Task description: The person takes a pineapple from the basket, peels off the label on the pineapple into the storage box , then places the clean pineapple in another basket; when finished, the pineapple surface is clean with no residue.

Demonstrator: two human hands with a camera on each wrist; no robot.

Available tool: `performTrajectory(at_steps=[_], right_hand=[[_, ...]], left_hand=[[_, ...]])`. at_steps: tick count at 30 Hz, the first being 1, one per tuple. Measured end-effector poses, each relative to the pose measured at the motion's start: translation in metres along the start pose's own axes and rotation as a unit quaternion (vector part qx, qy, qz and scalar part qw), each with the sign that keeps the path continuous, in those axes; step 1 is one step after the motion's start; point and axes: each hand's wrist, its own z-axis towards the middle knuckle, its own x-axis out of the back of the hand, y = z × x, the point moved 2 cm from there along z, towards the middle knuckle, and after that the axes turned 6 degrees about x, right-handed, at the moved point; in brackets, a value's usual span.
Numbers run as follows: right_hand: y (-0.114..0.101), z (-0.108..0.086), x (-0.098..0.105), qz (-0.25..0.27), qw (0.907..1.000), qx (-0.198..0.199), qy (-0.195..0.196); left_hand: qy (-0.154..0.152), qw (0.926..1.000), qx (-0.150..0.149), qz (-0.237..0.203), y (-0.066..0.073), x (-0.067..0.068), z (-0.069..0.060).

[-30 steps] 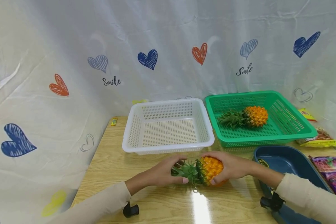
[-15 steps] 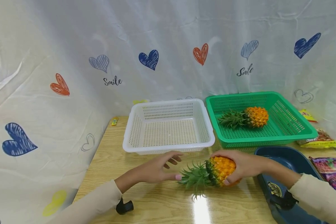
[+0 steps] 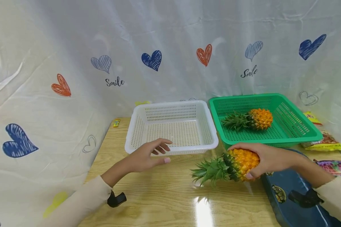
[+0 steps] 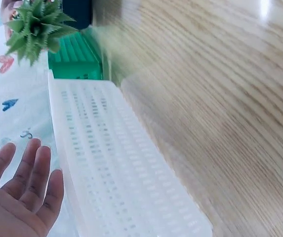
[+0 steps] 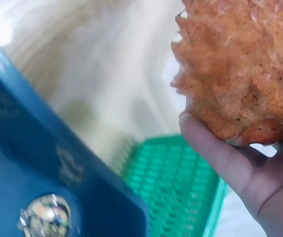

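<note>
My right hand (image 3: 268,160) grips a pineapple (image 3: 244,162) by its orange body, thumb in front and fingers over the top. The fruit is held sideways above the table, its green crown to the left. In the right wrist view the thumb presses the lower part of the spiky orange pineapple (image 5: 240,74). My left hand (image 3: 143,156) holds nothing; its fingers are loosely bent near the front left corner of the white basket (image 3: 170,148). The left wrist view shows that hand (image 4: 22,192) beside the basket's side wall (image 4: 101,148). A second pineapple (image 3: 260,119) lies in the green basket (image 3: 304,138).
At the right a dark blue tray (image 3: 290,195) stands partly under my right arm. Beyond it lie a purple package (image 3: 336,167) and a yellow-and-brown snack bag (image 3: 326,142). A small yellow packet (image 3: 116,123) lies at the table's far left. A printed curtain (image 3: 170,63) hangs behind.
My right hand has lifted the pineapple off the table and carried it to the right. My left hand has left the crown and moved left and up toward the white basket.
</note>
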Motion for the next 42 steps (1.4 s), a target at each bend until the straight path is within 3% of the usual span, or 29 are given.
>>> performTrajectory(at_steps=[8, 13, 17, 22, 27, 30, 42], right_hand=[[-0.013, -0.024, 0.035, 0.001, 0.9996, 0.024, 0.017], [-0.019, -0.038, 0.054, -0.044, 0.9976, -0.016, 0.051], [-0.02, -0.043, 0.066, -0.074, 0.9939, -0.034, 0.074], [-0.018, -0.046, 0.081, -0.122, 0.987, -0.028, 0.1], [-0.011, -0.049, 0.097, -0.175, 0.9721, -0.075, 0.138], [-0.004, -0.051, 0.105, -0.179, 0.9689, -0.097, 0.141], [0.013, -0.05, 0.124, -0.174, 0.9716, -0.092, 0.131]], left_hand=[[0.047, 0.998, 0.005, 0.042, -0.016, 0.014, 0.0], [0.056, 0.997, 0.01, 0.053, -0.022, 0.02, 0.001], [0.051, 0.9963, 0.02, 0.066, -0.026, 0.022, 0.001], [0.035, 0.9944, 0.051, 0.085, -0.032, 0.022, 0.004], [0.023, 0.9925, 0.081, 0.089, -0.037, 0.019, 0.008], [0.017, 0.9919, 0.091, 0.088, -0.038, 0.018, 0.009], [0.016, 0.9925, 0.09, 0.081, -0.034, 0.022, 0.009]])
